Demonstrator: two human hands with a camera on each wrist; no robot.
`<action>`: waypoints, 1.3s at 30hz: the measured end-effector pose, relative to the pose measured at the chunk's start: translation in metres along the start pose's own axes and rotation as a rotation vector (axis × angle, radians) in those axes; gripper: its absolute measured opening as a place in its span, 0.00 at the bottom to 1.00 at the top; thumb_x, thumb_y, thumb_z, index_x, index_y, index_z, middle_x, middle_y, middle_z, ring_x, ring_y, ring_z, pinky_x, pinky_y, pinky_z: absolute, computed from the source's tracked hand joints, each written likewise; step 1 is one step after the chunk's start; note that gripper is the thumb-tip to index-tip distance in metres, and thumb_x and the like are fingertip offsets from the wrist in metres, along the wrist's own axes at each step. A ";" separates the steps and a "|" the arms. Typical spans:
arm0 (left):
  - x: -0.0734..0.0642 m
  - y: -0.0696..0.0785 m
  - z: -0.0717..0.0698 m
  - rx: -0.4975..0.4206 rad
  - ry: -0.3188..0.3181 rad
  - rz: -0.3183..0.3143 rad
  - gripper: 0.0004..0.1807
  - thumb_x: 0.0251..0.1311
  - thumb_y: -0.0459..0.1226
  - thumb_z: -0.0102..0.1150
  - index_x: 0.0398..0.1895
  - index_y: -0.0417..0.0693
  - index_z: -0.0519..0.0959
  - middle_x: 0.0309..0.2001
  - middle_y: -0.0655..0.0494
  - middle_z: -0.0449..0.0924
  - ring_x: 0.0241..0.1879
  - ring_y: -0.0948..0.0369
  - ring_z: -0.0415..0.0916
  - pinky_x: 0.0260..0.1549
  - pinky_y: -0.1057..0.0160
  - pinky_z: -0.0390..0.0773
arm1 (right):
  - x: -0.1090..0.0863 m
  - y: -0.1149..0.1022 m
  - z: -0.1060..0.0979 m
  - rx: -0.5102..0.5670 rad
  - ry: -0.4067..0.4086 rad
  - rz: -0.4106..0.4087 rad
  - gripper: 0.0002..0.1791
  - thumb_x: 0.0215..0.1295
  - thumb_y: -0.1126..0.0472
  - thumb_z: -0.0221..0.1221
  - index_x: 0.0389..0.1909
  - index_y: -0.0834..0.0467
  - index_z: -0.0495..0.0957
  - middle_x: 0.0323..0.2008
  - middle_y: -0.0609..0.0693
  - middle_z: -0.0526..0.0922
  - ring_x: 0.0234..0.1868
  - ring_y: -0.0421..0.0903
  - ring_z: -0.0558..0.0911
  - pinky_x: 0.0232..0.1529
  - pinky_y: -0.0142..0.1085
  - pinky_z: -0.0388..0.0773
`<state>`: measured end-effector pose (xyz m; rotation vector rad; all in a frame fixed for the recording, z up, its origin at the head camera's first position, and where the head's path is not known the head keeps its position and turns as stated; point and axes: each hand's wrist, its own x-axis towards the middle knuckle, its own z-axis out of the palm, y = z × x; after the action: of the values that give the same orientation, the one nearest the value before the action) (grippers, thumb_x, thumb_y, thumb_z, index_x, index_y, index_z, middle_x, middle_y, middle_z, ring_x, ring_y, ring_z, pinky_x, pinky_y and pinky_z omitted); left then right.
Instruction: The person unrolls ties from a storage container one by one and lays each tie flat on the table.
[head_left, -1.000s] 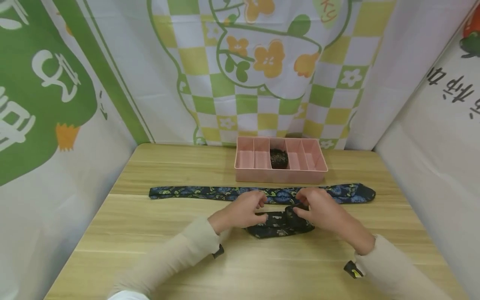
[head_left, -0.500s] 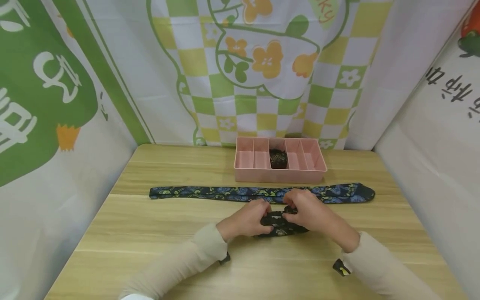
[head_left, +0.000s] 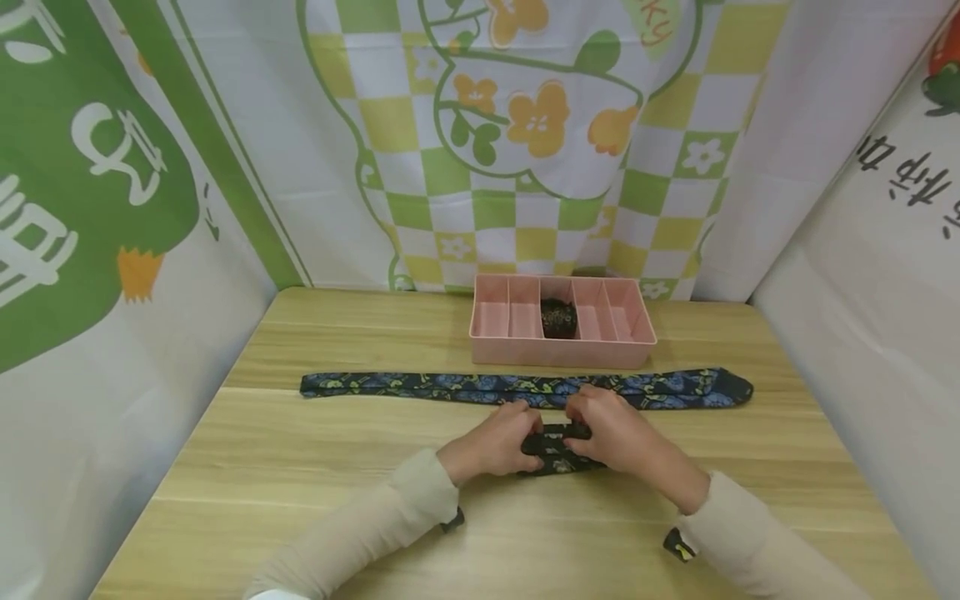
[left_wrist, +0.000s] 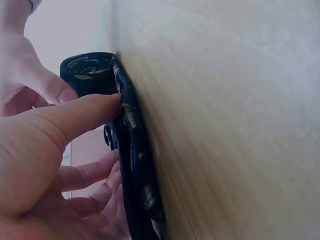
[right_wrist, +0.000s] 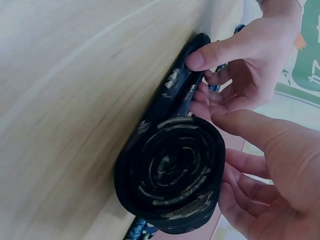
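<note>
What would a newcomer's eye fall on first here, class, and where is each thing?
First, probably the black patterned tie, partly wound into a thick coil, on the table where the left hand and right hand hold it. Just beyond, a blue-and-yellow patterned tie lies stretched out. Behind that sits a pink box, a dark bundle in its middle compartment.
</note>
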<state>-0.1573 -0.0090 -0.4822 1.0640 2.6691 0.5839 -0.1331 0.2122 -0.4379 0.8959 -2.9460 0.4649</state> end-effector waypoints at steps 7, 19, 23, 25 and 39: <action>0.001 -0.001 0.001 -0.051 -0.010 -0.020 0.24 0.58 0.46 0.79 0.51 0.44 0.82 0.45 0.54 0.80 0.44 0.61 0.76 0.52 0.61 0.79 | -0.009 0.007 0.004 -0.045 0.070 0.018 0.20 0.52 0.54 0.82 0.37 0.60 0.84 0.33 0.49 0.81 0.32 0.40 0.79 0.34 0.36 0.82; -0.004 -0.002 0.004 -0.090 -0.043 -0.077 0.25 0.59 0.47 0.78 0.54 0.45 0.81 0.47 0.54 0.79 0.46 0.61 0.75 0.54 0.61 0.79 | -0.026 0.021 -0.004 -0.027 0.069 0.116 0.19 0.54 0.53 0.81 0.39 0.58 0.85 0.33 0.46 0.80 0.33 0.39 0.78 0.35 0.37 0.82; -0.005 -0.002 0.004 -0.088 -0.036 -0.075 0.25 0.59 0.47 0.79 0.53 0.46 0.81 0.46 0.55 0.78 0.45 0.62 0.74 0.54 0.61 0.79 | -0.033 0.028 -0.011 0.015 0.070 0.157 0.18 0.55 0.56 0.80 0.40 0.59 0.85 0.34 0.47 0.82 0.34 0.40 0.80 0.36 0.37 0.82; -0.005 -0.002 0.004 -0.084 -0.032 -0.074 0.25 0.59 0.47 0.79 0.53 0.46 0.81 0.46 0.55 0.78 0.45 0.61 0.74 0.54 0.61 0.79 | -0.036 0.031 -0.014 0.035 0.065 0.178 0.18 0.56 0.57 0.79 0.41 0.59 0.85 0.36 0.47 0.83 0.36 0.40 0.81 0.37 0.38 0.83; -0.013 -0.012 -0.006 -0.126 -0.043 -0.073 0.24 0.60 0.44 0.79 0.54 0.44 0.81 0.47 0.53 0.78 0.49 0.59 0.75 0.56 0.59 0.79 | -0.050 0.051 -0.024 0.114 0.046 0.237 0.15 0.61 0.58 0.74 0.44 0.61 0.85 0.37 0.49 0.85 0.38 0.43 0.84 0.39 0.39 0.84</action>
<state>-0.1571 -0.0280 -0.4819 0.9300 2.5843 0.6962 -0.1209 0.2862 -0.4350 0.5357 -3.0221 0.6585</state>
